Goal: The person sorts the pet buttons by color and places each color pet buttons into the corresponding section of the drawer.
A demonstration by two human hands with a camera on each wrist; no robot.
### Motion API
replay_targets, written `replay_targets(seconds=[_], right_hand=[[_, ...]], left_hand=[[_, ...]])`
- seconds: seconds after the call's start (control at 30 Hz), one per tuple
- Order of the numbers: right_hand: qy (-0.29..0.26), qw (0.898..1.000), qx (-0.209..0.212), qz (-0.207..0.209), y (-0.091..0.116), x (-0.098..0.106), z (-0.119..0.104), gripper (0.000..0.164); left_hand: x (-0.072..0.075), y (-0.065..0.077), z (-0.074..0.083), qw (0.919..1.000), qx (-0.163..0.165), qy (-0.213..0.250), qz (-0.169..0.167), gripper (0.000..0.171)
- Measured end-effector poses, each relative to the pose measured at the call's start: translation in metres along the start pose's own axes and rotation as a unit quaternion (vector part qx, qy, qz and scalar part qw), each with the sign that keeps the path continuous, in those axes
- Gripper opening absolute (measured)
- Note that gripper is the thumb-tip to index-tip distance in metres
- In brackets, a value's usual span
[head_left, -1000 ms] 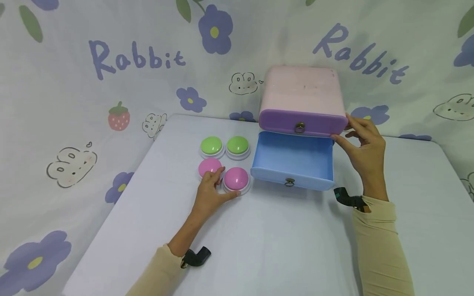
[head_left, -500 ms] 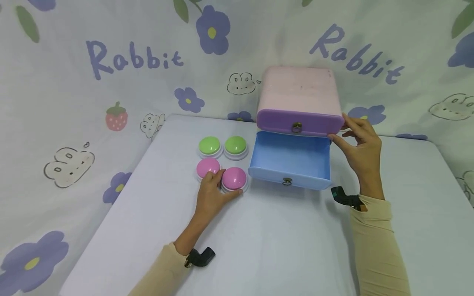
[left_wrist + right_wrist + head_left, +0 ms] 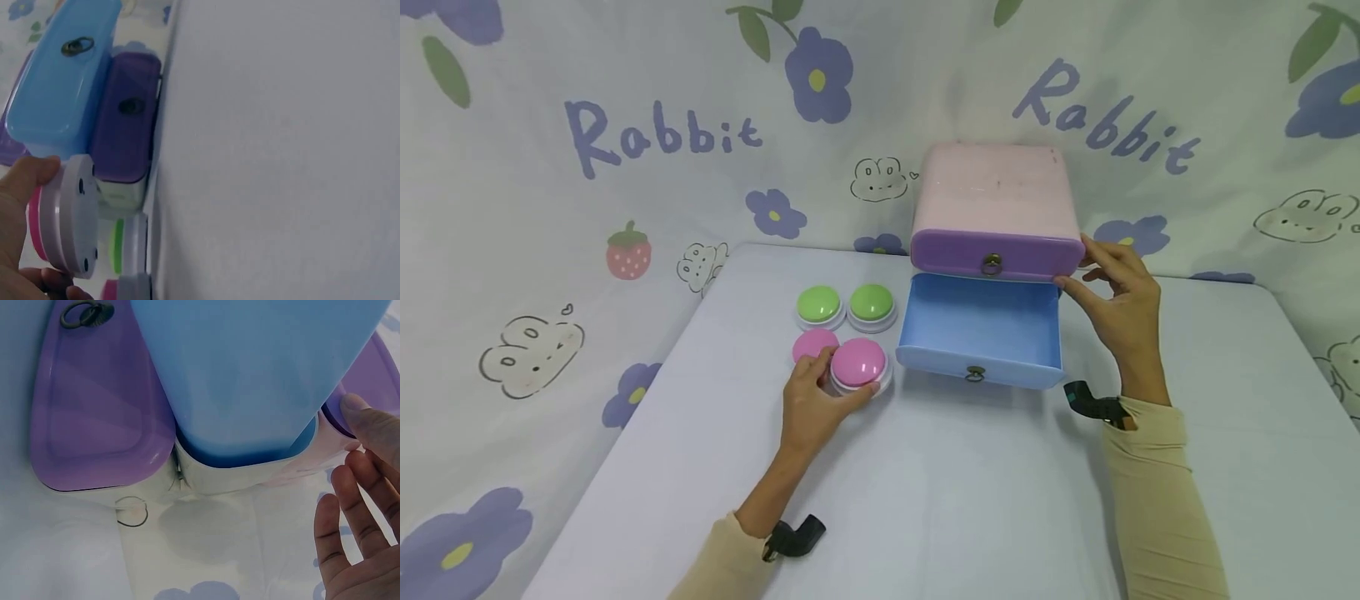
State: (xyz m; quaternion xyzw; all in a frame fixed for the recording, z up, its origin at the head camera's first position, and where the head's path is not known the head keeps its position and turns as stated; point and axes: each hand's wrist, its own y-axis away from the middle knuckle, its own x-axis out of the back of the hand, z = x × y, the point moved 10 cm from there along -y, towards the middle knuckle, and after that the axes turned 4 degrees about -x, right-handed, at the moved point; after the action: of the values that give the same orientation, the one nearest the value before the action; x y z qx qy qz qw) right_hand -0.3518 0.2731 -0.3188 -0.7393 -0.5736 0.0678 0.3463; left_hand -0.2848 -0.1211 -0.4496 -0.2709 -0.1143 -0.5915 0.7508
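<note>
A push button with a pink dome and white base point(image 3: 859, 362) is pinched between the thumb and fingers of my left hand point(image 3: 808, 408). The left wrist view shows its white underside point(image 3: 84, 219), raised off the table. Another pink button point(image 3: 811, 340) lies partly behind my fingers, and two green buttons point(image 3: 818, 305) point(image 3: 872, 302) sit behind. My right hand point(image 3: 1123, 312) touches the right corner of the pink drawer cabinet point(image 3: 1000, 187), thumb on its upper purple drawer point(image 3: 369, 372), other fingers fairly straight. The blue middle drawer point(image 3: 932, 357) is pulled out with nothing inside.
A lower purple drawer point(image 3: 125, 125) with a ring pull is closed beneath the blue one. The cabinet stands at the back of the white table point(image 3: 970, 483), close to a printed cloth backdrop point(image 3: 685, 192).
My left hand has closed its fingers on the nearer pink button and lifted it slightly, moving a little left. The right hand stays at the cabinet corner. The head view has shifted slightly.
</note>
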Motion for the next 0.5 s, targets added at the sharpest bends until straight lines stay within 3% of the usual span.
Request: replay_targets(seconds=[0.23, 0.5], right_hand=[[-0.002, 1.0, 0.0, -0.002, 0.0, 0.0, -0.001, 0.063], [-0.002, 1.0, -0.002, -0.001, 0.0, -0.001, 0.0, 0.064]], left_hand=[[0.017, -0.008, 0.008, 0.9998, -0.007, 0.003, 0.021, 0.08], [0.024, -0.023, 0.034, 0.9991, -0.035, 0.005, 0.022, 0.084]])
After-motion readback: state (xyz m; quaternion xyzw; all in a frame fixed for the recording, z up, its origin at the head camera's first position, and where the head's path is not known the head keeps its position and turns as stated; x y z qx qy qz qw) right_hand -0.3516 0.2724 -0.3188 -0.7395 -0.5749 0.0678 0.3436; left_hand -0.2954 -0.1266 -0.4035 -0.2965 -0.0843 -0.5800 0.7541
